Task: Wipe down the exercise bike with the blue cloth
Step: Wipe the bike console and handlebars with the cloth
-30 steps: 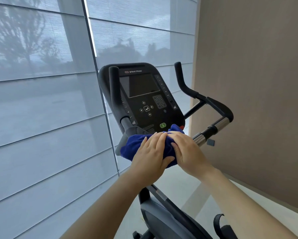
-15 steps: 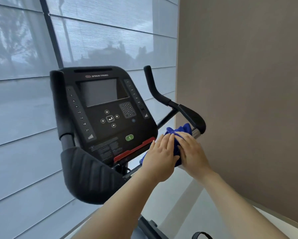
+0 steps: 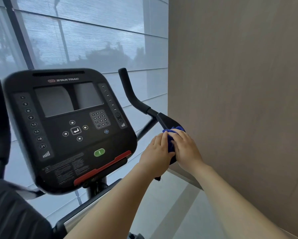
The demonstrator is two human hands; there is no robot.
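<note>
Both hands clamped round the cloth (image 3: 170, 142) now, left hand (image 3: 157, 153) and right hand (image 3: 186, 149) pressed together, the blue bunched between them on the right handlebar (image 3: 167, 120). That's the bar being wiped, just right of the console (image 3: 70, 125) and close to the wall (image 3: 239, 100). How much cloth wraps underneath, I can't quite see. Next, I'd say, slide farther along the bar toward its upturned horn, grip kept snug.
</note>
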